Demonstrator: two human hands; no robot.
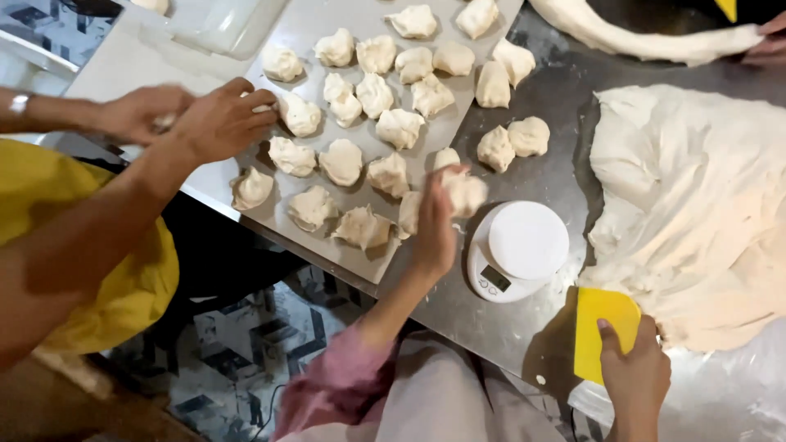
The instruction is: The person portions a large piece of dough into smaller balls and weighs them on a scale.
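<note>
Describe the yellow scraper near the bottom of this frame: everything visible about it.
The yellow scraper is a flat, thin, roughly rectangular card with rounded corners, plain and plastic-looking. The right hand grips its lower right part, a fingertip pressed on its face, and holds it tilted over the steel table. It sits right of the white scale, at the lower edge of the large dough mass. Whether it touches the dough is unclear.
</note>
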